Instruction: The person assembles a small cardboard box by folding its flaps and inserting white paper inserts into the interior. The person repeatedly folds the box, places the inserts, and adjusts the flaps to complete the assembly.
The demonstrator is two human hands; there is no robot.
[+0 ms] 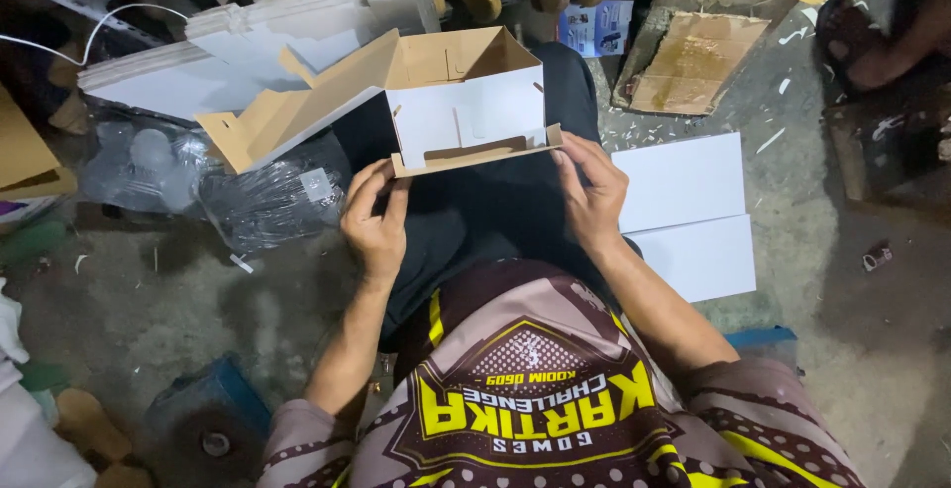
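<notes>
Folding in hand: a white-faced, brown-lined cardboard box, half erected, held above the lap of a seated person.

Left hand: fingers curled up to the near-left corner of the box's front flap, thumb and forefinger pinching its edge.

Right hand: closed on the near-right corner of the same flap, fingertips over the brown edge.

Box, state: back and side walls standing, one long lid panel splayed out to the left, near flap with its slotted cut-out lying level between the two hands. Judged step: the front wall is being folded and is not yet locked.

Next move, as judged: would call for even pressure from both hands so the flap turns on its crease, tabs lined up with the side slots, board not buckled.

Nearby items:
- stack of flat white card blanks, far left;
- two flat white cardboard sheets on the concrete floor, right;
- crumpled clear plastic bags, left;
- flattened brown cardboard piece, far right.
</notes>
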